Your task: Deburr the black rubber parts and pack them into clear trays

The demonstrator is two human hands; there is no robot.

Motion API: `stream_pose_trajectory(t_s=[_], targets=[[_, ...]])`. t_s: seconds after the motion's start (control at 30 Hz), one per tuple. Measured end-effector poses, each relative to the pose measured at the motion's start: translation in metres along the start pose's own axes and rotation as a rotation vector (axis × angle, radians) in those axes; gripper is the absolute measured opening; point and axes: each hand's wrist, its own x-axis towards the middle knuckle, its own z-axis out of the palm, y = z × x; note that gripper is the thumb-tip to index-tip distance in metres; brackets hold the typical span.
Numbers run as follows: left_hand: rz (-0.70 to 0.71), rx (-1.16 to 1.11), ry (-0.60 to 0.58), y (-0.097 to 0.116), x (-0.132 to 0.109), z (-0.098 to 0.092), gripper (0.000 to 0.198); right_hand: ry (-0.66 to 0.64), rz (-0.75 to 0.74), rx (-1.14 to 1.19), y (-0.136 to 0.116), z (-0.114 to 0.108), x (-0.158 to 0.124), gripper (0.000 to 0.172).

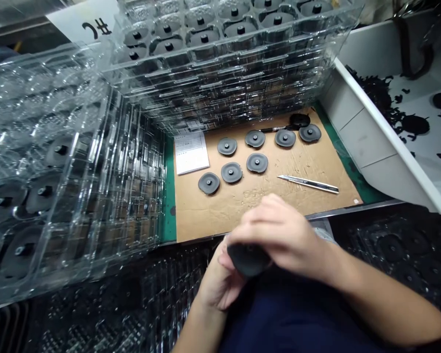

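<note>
Close to my body, in front of the bench edge, both hands hold one dark grey rubber disc (pixel 249 260). My left hand (pixel 226 279) grips it from below and the left side, fingers closed. Over its top edge lies my right hand (pixel 279 233), with curled fingers that partly cover the disc. Several similar discs with a small central stud, one of them a grey disc (pixel 257 163), lie on the brown cardboard (pixel 220 215) beyond my hands. A slim silver craft knife (pixel 308 184) rests on the cardboard, apart from my hands.
Tall stacks of clear plastic trays (pixel 220 63) holding discs stand behind and at the left (pixel 132 162). A paper slip (pixel 191 153), a black pen (pixel 275 129) and a black round item (pixel 300 119) lie on the cardboard. At right, a white bin (pixel 385 152) holds black scraps (pixel 378 93).
</note>
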Motion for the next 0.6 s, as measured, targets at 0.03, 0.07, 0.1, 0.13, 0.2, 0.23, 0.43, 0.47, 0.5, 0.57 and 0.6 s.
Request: stream_pose_trajectory(t_s=[0.03, 0.07, 0.1, 0.13, 0.2, 0.23, 0.43, 0.47, 0.5, 0.57, 0.6], targets=[[-0.023, -0.024, -0.063, 0.002, 0.0, -0.001, 0.054, 0.029, 0.118, 0.009, 0.006, -0.003, -0.001, 0.022], [-0.037, -0.052, -0.122, 0.004, -0.001, -0.003, 0.059, 0.047, 0.255, 0.004, 0.013, -0.005, -0.004, 0.02], [-0.048, -0.082, -0.167, 0.006, -0.002, -0.006, 0.063, 0.053, 0.387, -0.003, 0.018, -0.005, -0.008, 0.018], [-0.057, -0.108, -0.19, 0.008, -0.002, -0.008, 0.064, 0.045, 0.493, 0.0, 0.022, -0.004, -0.014, 0.017], [-0.069, -0.141, -0.206, 0.008, -0.003, -0.013, 0.063, -0.013, 0.614, 0.059, 0.026, 0.005, -0.031, 0.016], [-0.07, -0.154, -0.205, 0.008, -0.003, -0.015, 0.062, -0.049, 0.64, 0.118, 0.027, 0.012, -0.041, 0.015], [-0.08, -0.19, -0.211, 0.008, -0.004, -0.02, 0.063, -0.151, 0.821, 0.558, 0.042, 0.037, -0.077, 0.022], [-0.088, -0.184, -0.21, 0.009, -0.005, -0.019, 0.064, -0.107, 0.851, 0.552, 0.042, 0.032, -0.074, 0.023], [-0.091, -0.175, -0.207, 0.009, -0.005, -0.019, 0.065, -0.046, 0.867, 0.507, 0.04, 0.024, -0.07, 0.024], [-0.094, -0.154, -0.204, 0.009, -0.006, -0.017, 0.068, 0.11, 0.825, 0.328, 0.026, 0.007, -0.055, 0.022], [-0.092, -0.145, -0.202, 0.007, -0.005, -0.016, 0.07, 0.188, 0.754, 0.219, 0.016, 0.0, -0.046, 0.02]])
